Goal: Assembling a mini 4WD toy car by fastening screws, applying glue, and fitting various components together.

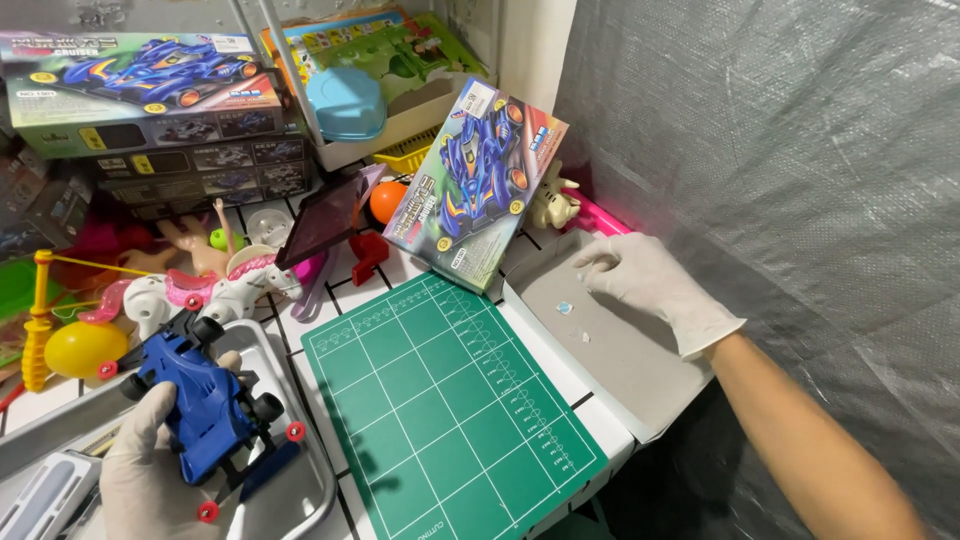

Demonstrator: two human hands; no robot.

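My left hand [135, 470], in a white glove, holds a blue toy race car [205, 400] with black tyres and red hubs above a metal tray [290, 370] at the lower left. My right hand [650, 285], also gloved, rests palm down in a shallow grey cardboard box lid [620, 360] at the right. Two tiny pieces [566, 309] lie in the lid just left of its fingers. A green cutting mat [440, 400] lies between the hands. A toy car box [475, 185] leans upright behind the mat.
Stacked car kit boxes [150, 95] fill the back left. A white toy unicorn [200, 290], a yellow ball toy [75, 345], an orange ball [385, 200] and a blue bowl [345, 100] crowd the back. Grey plastic sheeting [780, 150] hangs on the right.
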